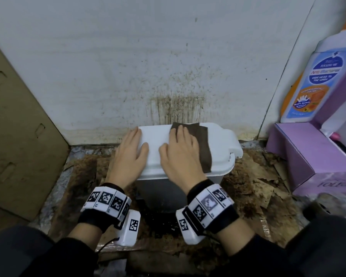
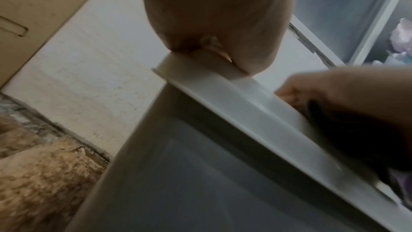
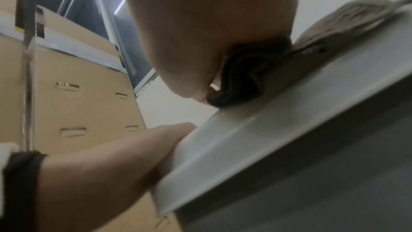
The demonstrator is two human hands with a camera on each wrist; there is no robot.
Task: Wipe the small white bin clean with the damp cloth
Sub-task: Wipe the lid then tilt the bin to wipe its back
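Head view: I see one small white bin [image 1: 218, 148] standing on the stained floor [image 1: 254, 188] against the spattered white wall [image 1: 128, 56], its lid closed. One dark brown cloth [image 1: 203, 144], folded flat, lies on the right half of the lid.

Two hands are on the lid. My right hand [image 1: 180, 154] lies palm-down on the cloth, fingers extended and pressing it flat against the lid; nothing is clenched. From the right wrist view, the cloth's [image 3: 245, 70] folded layers show bunched under the heel of the palm, touching the lid's [image 3: 278, 121] surface. My left hand [image 1: 131, 154] rests over the lid's left edge, fingers straight along the side and thumb lying on top; I count it as a flat, bracing contact and not a curled grasp. The left wrist view shows the palm [image 2: 211, 15] seated on the lid's corner [image 2: 200, 77].

Surroundings, counted: one brown cardboard panel [image 1: 18, 126] leaning at left; one purple box [image 1: 312, 156] at right; one bottle [image 1: 316, 80] with a blue-and-orange label standing behind it. Two wrist bands [image 1: 106, 200] with black-and-white markers, one per wrist.
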